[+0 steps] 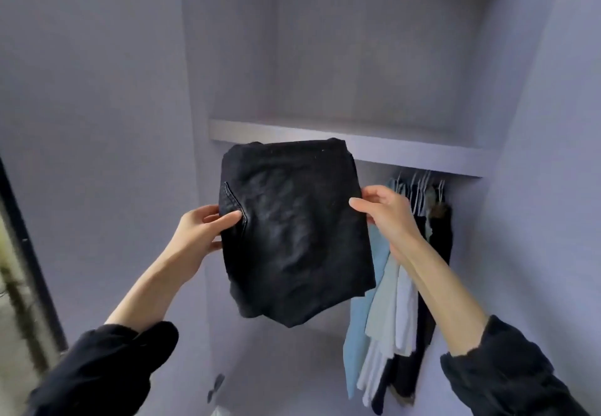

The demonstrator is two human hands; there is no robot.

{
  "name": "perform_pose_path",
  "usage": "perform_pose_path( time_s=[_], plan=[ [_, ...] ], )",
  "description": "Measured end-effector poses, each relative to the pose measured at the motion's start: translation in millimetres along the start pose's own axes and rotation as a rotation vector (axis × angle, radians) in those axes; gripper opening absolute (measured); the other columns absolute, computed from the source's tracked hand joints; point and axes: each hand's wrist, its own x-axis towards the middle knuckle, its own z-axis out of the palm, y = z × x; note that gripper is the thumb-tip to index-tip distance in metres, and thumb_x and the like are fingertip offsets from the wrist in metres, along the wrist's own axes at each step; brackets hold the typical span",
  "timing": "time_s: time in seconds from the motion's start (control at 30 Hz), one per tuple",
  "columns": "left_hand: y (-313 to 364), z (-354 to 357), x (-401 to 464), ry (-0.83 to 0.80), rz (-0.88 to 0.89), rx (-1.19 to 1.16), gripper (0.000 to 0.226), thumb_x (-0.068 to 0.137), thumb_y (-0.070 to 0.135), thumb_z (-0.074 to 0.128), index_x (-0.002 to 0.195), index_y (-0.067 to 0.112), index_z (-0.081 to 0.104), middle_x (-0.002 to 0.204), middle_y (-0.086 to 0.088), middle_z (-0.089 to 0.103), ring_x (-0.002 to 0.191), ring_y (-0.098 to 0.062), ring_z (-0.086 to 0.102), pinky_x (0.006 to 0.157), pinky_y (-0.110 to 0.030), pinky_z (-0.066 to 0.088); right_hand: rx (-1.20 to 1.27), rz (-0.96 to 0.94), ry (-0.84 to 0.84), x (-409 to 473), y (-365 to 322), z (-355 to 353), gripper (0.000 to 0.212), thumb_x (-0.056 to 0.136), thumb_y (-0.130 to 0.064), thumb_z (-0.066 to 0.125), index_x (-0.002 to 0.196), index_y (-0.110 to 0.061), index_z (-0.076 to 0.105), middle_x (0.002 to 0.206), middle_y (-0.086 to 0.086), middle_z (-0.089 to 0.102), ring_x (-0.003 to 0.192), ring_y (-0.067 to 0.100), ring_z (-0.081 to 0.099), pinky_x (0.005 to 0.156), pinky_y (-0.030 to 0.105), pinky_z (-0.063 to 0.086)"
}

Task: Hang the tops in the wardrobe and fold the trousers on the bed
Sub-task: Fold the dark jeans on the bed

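The wardrobe (325,57) fills nearly the whole frame, its pale lilac walls running from the upper left to the right edge, with an open compartment in the upper centre. A shelf (406,152) crosses the middle of the frame, slanting down toward the right, and splits that upper compartment from the hanging space below.

In the centre of the frame, in front of the shelf edge and held up in the air, are the folded black trousers (292,233), a thick rectangular bundle with a stitched pocket seam showing near its left edge. Its top edge overlaps the shelf front; its lower corner hangs over the lower compartment.

At the right centre and lower right, beneath the shelf, the hung tops (387,292) form a tight row: light blue, pale green, white and dark pieces side by side, partly hidden behind the trousers and the right forearm. Their white hangers (419,184) show just under the shelf.

Both forearms rise from dark sleeves (107,370) in the lower corners. The left hand (201,233) grips the left edge of the trousers, thumb across the front by the pocket seam, fingers curled behind. The right hand (383,210) pinches the right edge, thumb on the front, fingers behind the cloth.

At the far left edge a dark door frame (29,253) runs diagonally.
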Motion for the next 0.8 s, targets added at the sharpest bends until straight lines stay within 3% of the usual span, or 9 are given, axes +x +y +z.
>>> perform_pose_path(
  time_s=[0.17, 0.33, 0.43, 0.5, 0.6, 0.67, 0.8],
  plan=[
    [68, 45, 98, -0.110, 0.201, 0.015, 0.013, 0.086, 0.019, 0.065, 0.097, 0.013, 0.069, 0.086, 0.000, 0.073, 0.078, -0.015, 0.066, 0.073, -0.031, 0.052, 0.035, -0.144, 0.161, 74, -47, -32, 0.009, 0.085, -0.017, 0.068, 0.087, -0.023, 0.062, 0.090, -0.008, 0.065, 0.084, 0.004, 0.061, 0.066, 0.015, 0.046],
    [127, 102, 177, -0.240, 0.330, -0.003, 0.015, 0.087, 0.020, 0.064, 0.099, 0.011, 0.068, 0.084, 0.002, 0.072, 0.070, -0.011, 0.067, 0.058, -0.025, 0.053, 0.042, -0.245, 0.328, 137, -89, -73, 0.010, 0.085, -0.018, 0.068, 0.089, -0.024, 0.061, 0.089, -0.011, 0.064, 0.083, 0.003, 0.060, 0.064, 0.015, 0.044],
    [154, 144, 220, -0.294, 0.375, 0.000, 0.018, 0.088, 0.024, 0.064, 0.101, 0.012, 0.067, 0.092, -0.002, 0.071, 0.078, -0.015, 0.066, 0.071, -0.030, 0.056, 0.045, -0.286, 0.417, 173, -107, -103, 0.013, 0.084, -0.017, 0.068, 0.082, -0.027, 0.060, 0.085, -0.012, 0.064, 0.078, 0.001, 0.060, 0.062, 0.015, 0.043],
    [167, 171, 243, -0.323, 0.391, 0.005, 0.019, 0.088, 0.024, 0.065, 0.102, 0.012, 0.067, 0.094, -0.003, 0.070, 0.081, -0.016, 0.064, 0.076, -0.032, 0.053, 0.029, -0.277, 0.447, 194, -113, -122, 0.011, 0.085, -0.017, 0.067, 0.083, -0.025, 0.060, 0.085, -0.011, 0.063, 0.077, 0.002, 0.059, 0.061, 0.016, 0.043],
    [180, 214, 280, -0.361, 0.367, 0.014, 0.016, 0.087, 0.023, 0.066, 0.097, 0.012, 0.067, 0.089, -0.001, 0.069, 0.077, -0.014, 0.062, 0.066, -0.026, 0.053, 0.012, -0.226, 0.467, 230, -114, -150, 0.010, 0.086, -0.013, 0.065, 0.093, -0.018, 0.060, 0.094, -0.003, 0.063, 0.083, 0.010, 0.059, 0.063, 0.021, 0.046],
    [181, 245, 307, -0.390, 0.334, 0.031, 0.016, 0.086, 0.023, 0.067, 0.094, 0.010, 0.067, 0.086, -0.001, 0.068, 0.073, -0.013, 0.062, 0.058, -0.023, 0.051, -0.001, -0.206, 0.494, 257, -109, -170, 0.009, 0.086, -0.010, 0.065, 0.090, -0.017, 0.060, 0.097, 0.002, 0.064, 0.086, 0.016, 0.060, 0.065, 0.023, 0.047],
    [159, 292, 349, -0.407, 0.200, 0.060, 0.018, 0.084, 0.019, 0.070, 0.094, 0.004, 0.066, 0.093, -0.008, 0.068, 0.078, -0.019, 0.063, 0.063, -0.030, 0.052, -0.049, -0.108, 0.513, 307, -85, -196, 0.006, 0.083, -0.004, 0.065, 0.082, -0.009, 0.060, 0.093, 0.010, 0.062, 0.084, 0.021, 0.058, 0.077, 0.037, 0.052]
  ],
)
